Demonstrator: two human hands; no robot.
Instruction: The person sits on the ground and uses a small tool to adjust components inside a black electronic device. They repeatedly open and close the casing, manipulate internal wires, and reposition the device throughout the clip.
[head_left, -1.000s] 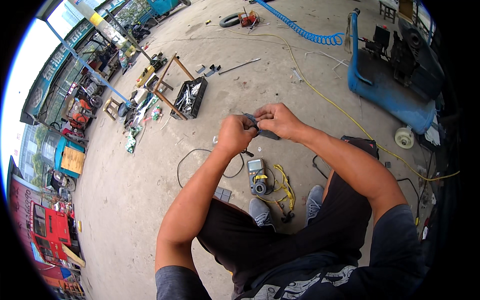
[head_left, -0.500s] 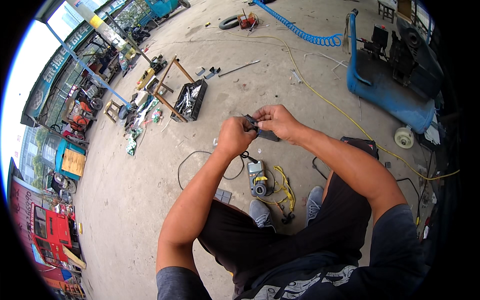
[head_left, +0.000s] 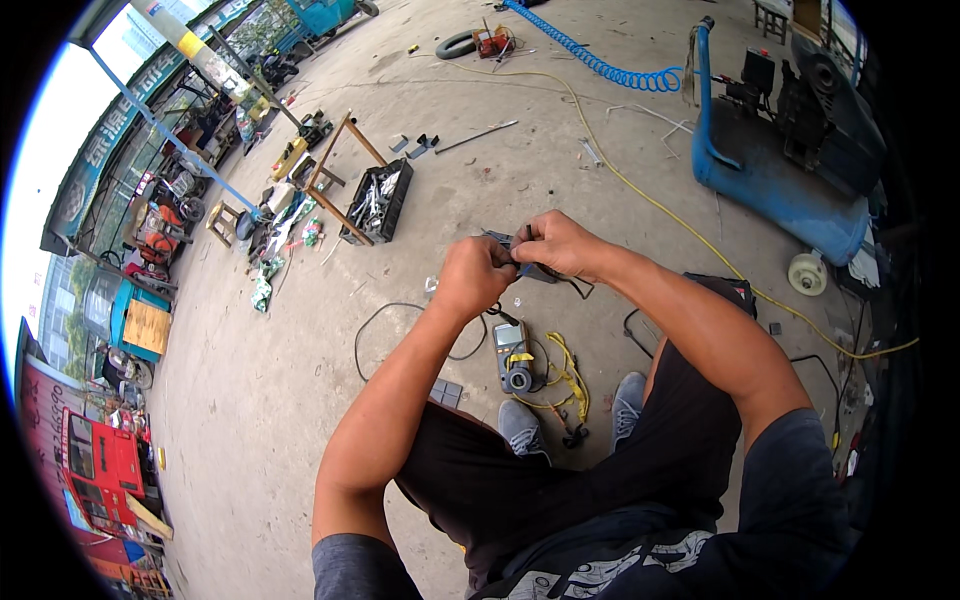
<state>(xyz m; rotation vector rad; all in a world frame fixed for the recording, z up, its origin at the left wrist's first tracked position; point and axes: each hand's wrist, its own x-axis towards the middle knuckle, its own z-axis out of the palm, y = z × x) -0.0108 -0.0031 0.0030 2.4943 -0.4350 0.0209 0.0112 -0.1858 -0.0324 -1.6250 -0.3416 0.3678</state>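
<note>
My left hand (head_left: 478, 270) and my right hand (head_left: 556, 244) meet in front of me above the ground, fingertips almost touching. The right thumb and fingers pinch a thin black cable (head_left: 584, 290); a short end pokes up above them and a loop hangs out to the right. My left fingers are closed at the same spot, but what they hold is mostly hidden. Behind and below the fingertips a dark, box-like piece (head_left: 541, 274) shows in part. Below the hands a clamp meter (head_left: 510, 345) lies on the ground, with yellow leads (head_left: 572, 375) beside it.
A crate of tools (head_left: 400, 205) stands ahead to the left, by a wooden frame (head_left: 325, 177). At the right are a blue air compressor (head_left: 760, 170) and a yellow hose (head_left: 690, 215). A black cord (head_left: 358, 345) curls left of the meter; my shoes (head_left: 523, 430) are close by.
A black cable loop now sticks out right of my right hand, and a short end rises above its fingers. Both hands have shifted only slightly.
</note>
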